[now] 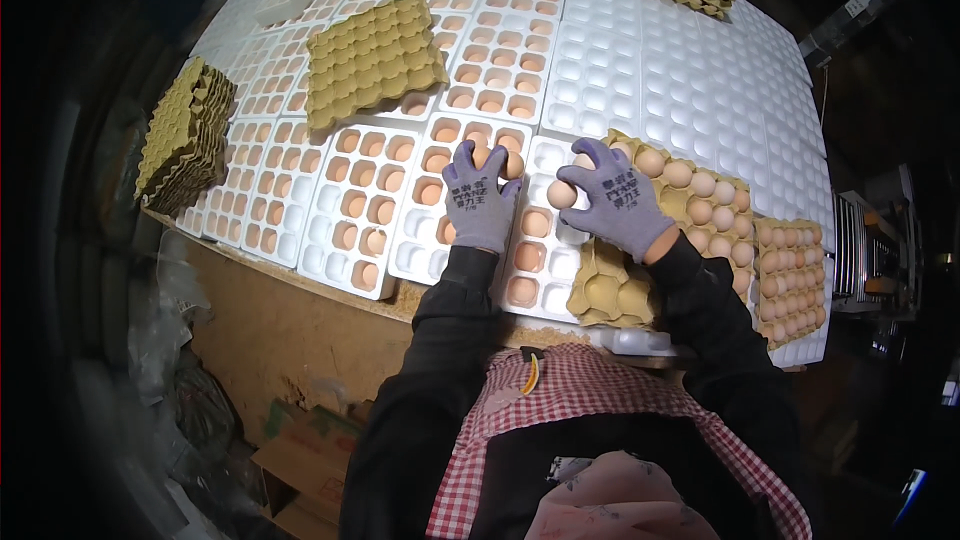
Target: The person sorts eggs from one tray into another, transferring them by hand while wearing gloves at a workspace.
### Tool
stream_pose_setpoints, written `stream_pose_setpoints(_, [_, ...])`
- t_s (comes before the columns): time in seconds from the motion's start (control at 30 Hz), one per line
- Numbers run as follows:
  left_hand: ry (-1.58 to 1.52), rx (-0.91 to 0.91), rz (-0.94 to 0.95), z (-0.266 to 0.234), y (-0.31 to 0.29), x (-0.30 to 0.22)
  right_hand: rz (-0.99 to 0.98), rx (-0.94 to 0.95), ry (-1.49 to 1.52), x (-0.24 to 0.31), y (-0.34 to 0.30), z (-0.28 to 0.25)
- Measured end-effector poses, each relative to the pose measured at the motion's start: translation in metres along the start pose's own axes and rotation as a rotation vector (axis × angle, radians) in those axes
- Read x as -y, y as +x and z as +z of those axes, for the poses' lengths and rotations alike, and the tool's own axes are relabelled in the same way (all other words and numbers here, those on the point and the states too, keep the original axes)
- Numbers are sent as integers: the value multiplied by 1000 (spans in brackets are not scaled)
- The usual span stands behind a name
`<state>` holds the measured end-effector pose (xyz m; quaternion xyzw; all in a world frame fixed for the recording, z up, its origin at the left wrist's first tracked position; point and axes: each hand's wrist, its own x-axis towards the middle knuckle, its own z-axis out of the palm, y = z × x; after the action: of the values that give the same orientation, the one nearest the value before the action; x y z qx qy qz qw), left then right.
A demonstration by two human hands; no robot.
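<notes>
I'm moving brown eggs from the cardboard tray [700, 205] at three o'clock into the white foam carton [535, 250]. My right hand [615, 202] pinches one egg [561, 194]; my left hand [482, 202] grips eggs [512, 164] at its fingertips. Next, I judge, each needs setting into an empty cup.

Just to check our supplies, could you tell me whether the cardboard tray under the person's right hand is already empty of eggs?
No, the cardboard tray beside the right hand holds several rows of brown eggs.
</notes>
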<state>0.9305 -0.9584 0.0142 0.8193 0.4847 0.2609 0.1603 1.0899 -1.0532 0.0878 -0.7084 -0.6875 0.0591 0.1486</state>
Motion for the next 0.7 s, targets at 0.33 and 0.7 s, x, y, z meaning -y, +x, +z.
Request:
stream_pose_setpoints(0.33, [-480,48,-22,4,7,30,82,424,-212,-47,84,79])
stream_pose_setpoints(0.7, [-652,14,52,73,130,-14,265,83,209,-68,102,98])
